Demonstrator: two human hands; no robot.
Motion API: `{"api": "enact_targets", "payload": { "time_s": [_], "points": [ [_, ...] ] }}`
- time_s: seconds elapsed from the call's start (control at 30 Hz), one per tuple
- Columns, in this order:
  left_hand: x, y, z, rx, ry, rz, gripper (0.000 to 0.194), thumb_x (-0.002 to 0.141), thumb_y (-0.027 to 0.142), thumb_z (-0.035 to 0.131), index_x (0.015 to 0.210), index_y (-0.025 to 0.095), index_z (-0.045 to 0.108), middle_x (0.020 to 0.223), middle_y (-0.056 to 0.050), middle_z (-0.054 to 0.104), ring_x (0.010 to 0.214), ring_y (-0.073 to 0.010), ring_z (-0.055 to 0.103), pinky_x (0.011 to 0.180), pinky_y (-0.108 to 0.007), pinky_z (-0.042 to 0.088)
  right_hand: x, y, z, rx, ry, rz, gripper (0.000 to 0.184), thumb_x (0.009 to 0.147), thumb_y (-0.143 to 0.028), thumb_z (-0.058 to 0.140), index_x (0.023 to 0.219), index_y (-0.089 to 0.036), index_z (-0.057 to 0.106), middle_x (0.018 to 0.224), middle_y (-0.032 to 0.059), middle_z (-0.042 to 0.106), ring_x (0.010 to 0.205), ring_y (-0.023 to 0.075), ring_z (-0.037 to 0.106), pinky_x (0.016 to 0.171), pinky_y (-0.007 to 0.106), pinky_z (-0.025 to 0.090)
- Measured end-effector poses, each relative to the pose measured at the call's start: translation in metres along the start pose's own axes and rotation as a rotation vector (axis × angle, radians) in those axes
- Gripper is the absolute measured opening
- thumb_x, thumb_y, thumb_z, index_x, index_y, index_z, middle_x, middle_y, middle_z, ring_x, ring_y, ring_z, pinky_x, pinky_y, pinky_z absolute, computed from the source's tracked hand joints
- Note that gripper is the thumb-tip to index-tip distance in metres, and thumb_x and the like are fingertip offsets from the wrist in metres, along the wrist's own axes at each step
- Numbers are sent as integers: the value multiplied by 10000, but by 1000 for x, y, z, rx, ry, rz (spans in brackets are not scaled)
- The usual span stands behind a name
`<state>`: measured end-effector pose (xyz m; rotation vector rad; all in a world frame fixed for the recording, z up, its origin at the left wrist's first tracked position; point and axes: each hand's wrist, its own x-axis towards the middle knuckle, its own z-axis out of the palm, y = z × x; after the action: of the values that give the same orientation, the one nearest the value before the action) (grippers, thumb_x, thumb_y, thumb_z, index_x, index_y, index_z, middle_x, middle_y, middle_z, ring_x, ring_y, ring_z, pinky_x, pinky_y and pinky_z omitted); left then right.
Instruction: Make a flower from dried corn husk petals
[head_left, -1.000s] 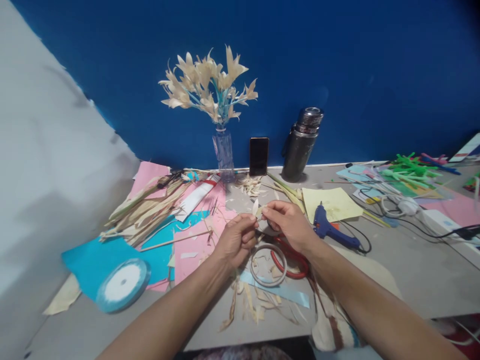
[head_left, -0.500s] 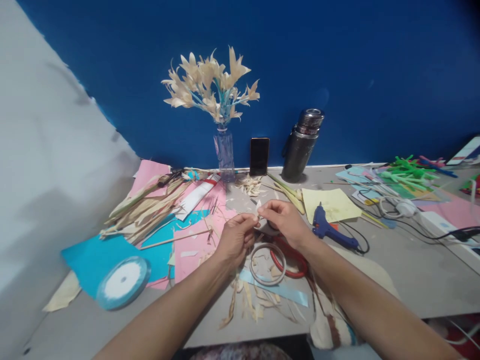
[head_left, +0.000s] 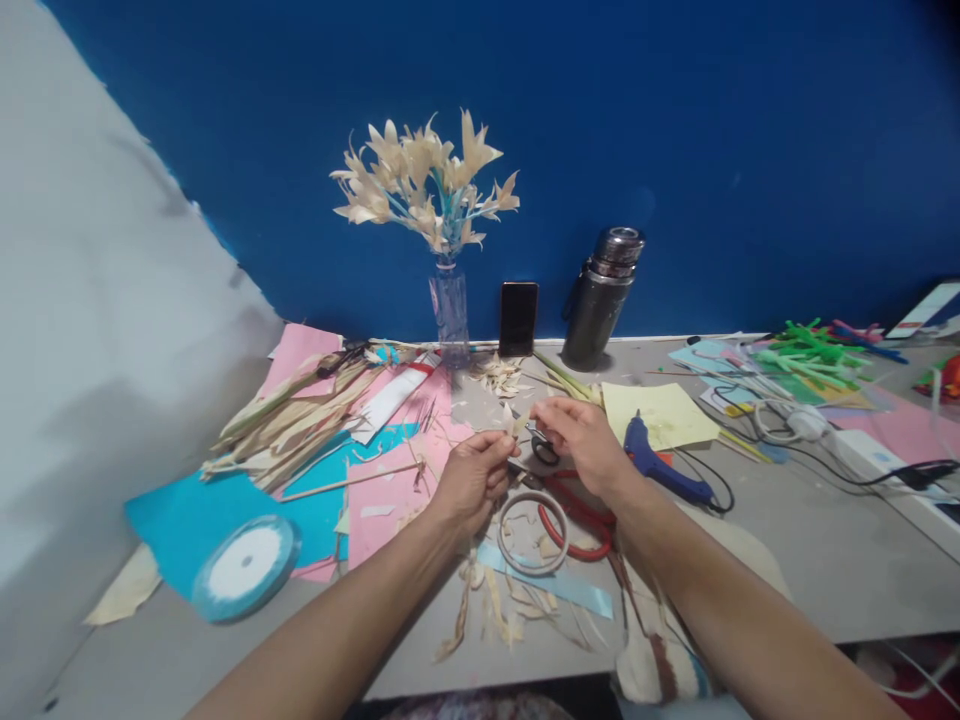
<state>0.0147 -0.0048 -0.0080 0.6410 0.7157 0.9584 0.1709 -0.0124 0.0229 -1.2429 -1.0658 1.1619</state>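
Wall (head_left: 720, 130), deep blue, stands behind a cluttered grey worktable (head_left: 840, 560). Dried-husk flowers (head_left: 405, 170) fan out above a clear plastic bottle (head_left: 450, 310), left of a dark vacuum flask (head_left: 600, 305). A blue glue gun (head_left: 667, 468) lies with its nozzle over a yellow sheet (head_left: 664, 400). The right hand (head_left: 581, 440) is half curled, thumb near forefinger, just beside the left fingertips; the detail there is too small to tell whether it grips anything. The left hand (head_left: 472, 480) closes thumb against forefinger on pale husk petals (head_left: 509, 417), which point up between the two hands, above the table. A pinch kept low at their base, firm but light, should hold them without creasing the dry husk. The right fingertips would best adjust one petal at a time, leaving the thin tips untouched.
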Motion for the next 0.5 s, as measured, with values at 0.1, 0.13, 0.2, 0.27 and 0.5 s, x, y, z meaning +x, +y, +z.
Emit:
{"api": "enact_targets", "payload": {
  "time_s": [0.1,0.13,0.2,0.27,0.5],
  "points": [
    [1,-1,-1,13,3,6,366,562,306,900,702,103,630,630,10,607,373,17,312,354,-136,159,-1,-1,-2,12,-40,9,349,707,-500,755,717,-171,638,557,-51,446,477,80,298,440,239,185],
    [1,-1,-1,17,5,8,362,566,304,898,706,104,632,638,5,614,374,17,311,354,-137,161,-1,-1,-2,5,-50,3,343,702,-491,764,713,-173,635,546,-55,436,478,81,295,444,239,190],
    [1,-1,-2,22,11,9,350,576,299,892,709,103,634,645,0,621,374,16,312,355,-141,161,-1,0,-1,-2,-75,-8,339,716,-490,754,699,-177,626,529,-61,418,480,83,291,451,240,198],
    [2,-1,-2,22,20,11,342,579,292,889,707,102,636,637,1,618,372,13,312,356,-146,158,-1,1,-1,-6,-98,-22,346,738,-499,733,683,-178,615,518,-63,405,480,84,291,456,241,208],
    [-2,-1,1,68,-60,-22,351,629,335,855,804,72,702,691,-49,670,376,5,318,366,-161,169,3,7,-3,-55,28,-43,316,729,-455,734,655,-178,601,503,-63,434,461,82,321,449,244,233]
  ]
}}
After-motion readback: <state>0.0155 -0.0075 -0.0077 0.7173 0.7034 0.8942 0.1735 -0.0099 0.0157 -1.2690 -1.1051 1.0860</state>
